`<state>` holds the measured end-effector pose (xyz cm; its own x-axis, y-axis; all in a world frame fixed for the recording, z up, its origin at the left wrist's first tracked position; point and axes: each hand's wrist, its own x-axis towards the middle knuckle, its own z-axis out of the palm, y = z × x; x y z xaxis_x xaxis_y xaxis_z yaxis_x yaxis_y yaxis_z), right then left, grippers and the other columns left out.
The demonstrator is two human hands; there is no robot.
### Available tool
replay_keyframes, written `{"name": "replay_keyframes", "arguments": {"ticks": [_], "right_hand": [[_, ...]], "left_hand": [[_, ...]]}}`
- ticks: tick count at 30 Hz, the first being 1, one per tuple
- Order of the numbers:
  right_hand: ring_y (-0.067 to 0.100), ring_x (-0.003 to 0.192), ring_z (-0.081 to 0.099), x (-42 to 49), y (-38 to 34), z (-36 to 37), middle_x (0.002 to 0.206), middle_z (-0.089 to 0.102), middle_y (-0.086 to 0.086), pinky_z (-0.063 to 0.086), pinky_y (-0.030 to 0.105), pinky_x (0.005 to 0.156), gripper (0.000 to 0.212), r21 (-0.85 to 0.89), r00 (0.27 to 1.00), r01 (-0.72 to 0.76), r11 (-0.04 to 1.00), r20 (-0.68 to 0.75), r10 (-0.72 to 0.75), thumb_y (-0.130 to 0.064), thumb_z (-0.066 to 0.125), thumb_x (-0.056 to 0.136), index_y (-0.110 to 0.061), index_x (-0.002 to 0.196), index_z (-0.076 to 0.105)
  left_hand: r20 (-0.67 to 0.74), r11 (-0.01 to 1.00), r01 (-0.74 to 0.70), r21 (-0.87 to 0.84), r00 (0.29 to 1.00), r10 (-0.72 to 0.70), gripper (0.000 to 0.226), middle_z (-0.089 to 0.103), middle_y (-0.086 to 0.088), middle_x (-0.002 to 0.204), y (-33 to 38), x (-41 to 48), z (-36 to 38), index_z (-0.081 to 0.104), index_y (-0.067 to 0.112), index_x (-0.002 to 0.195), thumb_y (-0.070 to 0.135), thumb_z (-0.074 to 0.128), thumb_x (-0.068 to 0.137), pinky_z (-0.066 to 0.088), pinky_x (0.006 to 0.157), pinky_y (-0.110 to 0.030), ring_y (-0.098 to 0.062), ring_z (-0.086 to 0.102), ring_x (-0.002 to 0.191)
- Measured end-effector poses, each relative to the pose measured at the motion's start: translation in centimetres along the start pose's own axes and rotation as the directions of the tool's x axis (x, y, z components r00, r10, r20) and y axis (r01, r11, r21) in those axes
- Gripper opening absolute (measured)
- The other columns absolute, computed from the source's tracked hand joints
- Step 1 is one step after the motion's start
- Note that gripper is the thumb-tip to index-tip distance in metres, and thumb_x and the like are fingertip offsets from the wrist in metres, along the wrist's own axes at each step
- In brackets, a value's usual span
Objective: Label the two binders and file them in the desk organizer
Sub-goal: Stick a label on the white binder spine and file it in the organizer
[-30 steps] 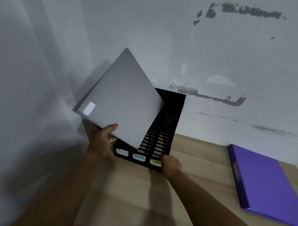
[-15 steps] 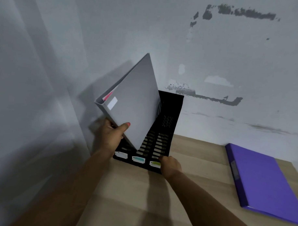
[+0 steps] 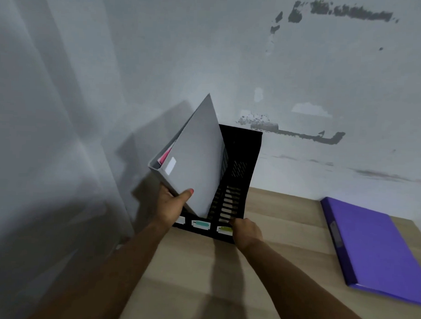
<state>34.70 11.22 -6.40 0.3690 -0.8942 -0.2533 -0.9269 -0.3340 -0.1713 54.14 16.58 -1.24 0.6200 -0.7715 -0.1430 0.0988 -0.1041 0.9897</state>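
Left grip: the left hand (image 3: 172,204) clamps the grey binder (image 3: 195,168) at its lower near corner, thumb across the front cover and the other fingers hidden behind.
Why held so: gripping low by the spine likely lets the person steer the bottom corner down into the desk organizer (image 3: 237,174).
Right grip: the right hand (image 3: 246,232) curls over the organizer's near right front corner, apparently bracing it against sliding; how tightly it closes cannot be told.
Binder position: tilted, its lowest corner inside one of the organizer's left-hand slots, its top corner well above the rim.
Binder look: plain grey covers, a small white label (image 3: 170,165) near the spine, pink paper showing between the covers.
Organizer: black, slotted, with label tabs along its front.
Other binder: a purple binder (image 3: 373,246) lies flat on the desk (image 3: 286,209), well right of the organizer, not yet filed.
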Motion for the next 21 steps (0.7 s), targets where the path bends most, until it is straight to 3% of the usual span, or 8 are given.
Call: {"name": "replay_keyframes", "arguments": {"ticks": [3,5,9,12,21], "right_hand": [[0.033,0.113,0.061,0.0,-0.1,0.0,0.122,0.064,0.016,0.050,0.037,0.092,0.032,0.004,1.000,-0.009,1.000,-0.004,0.009,-0.011,0.050,0.092,-0.012,0.122,0.061],[0.034,0.112,0.062,-0.1,-0.2,0.1,0.121,0.064,0.017,0.050,0.037,0.093,0.032,0.006,1.000,-0.012,1.000,-0.006,0.012,-0.010,0.049,0.092,-0.011,0.122,0.061],[0.034,0.114,0.061,-0.1,-0.2,0.0,0.123,0.064,0.017,0.049,0.037,0.093,0.034,0.001,1.000,-0.018,1.000,-0.010,0.018,-0.011,0.048,0.092,-0.012,0.123,0.061],[0.035,0.116,0.060,-0.1,-0.1,0.0,0.124,0.063,0.018,0.049,0.037,0.095,0.036,-0.016,0.999,-0.032,0.999,0.000,0.032,-0.008,0.047,0.092,-0.011,0.125,0.061],[0.034,0.115,0.060,-0.1,-0.3,0.0,0.124,0.063,0.018,0.049,0.037,0.094,0.034,0.013,0.999,-0.044,0.999,0.005,0.044,-0.009,0.048,0.092,-0.011,0.124,0.060]], "left_hand": [[-0.028,0.984,-0.071,0.164,0.997,0.076,0.051,0.067,-0.007,0.109,0.2,-0.2,0.6,0.052,0.008,0.126,0.015,0.075,0.081,0.053,0.088,-0.036,-0.027,0.065,0.106],[0.032,0.923,-0.179,0.340,0.983,0.179,0.054,0.067,-0.001,0.110,1.0,-0.3,1.3,0.052,0.016,0.126,0.025,0.074,0.079,0.052,0.085,-0.030,-0.020,0.065,0.102],[0.185,0.805,-0.273,0.527,0.961,0.205,0.065,0.065,-0.004,0.125,2.7,0.8,3.2,0.045,0.019,0.132,0.035,0.071,0.075,0.056,0.092,-0.042,-0.025,0.066,0.109],[0.186,0.790,-0.230,0.568,0.971,0.148,0.070,0.063,-0.009,0.128,2.3,2.0,3.4,0.043,0.016,0.133,0.036,0.071,0.072,0.055,0.093,-0.048,-0.029,0.065,0.112],[0.133,0.795,-0.215,0.567,0.977,0.169,0.064,0.062,-0.010,0.123,-1.0,1.5,3.6,0.047,0.010,0.130,0.027,0.076,0.075,0.056,0.084,-0.040,-0.028,0.064,0.110]]}}
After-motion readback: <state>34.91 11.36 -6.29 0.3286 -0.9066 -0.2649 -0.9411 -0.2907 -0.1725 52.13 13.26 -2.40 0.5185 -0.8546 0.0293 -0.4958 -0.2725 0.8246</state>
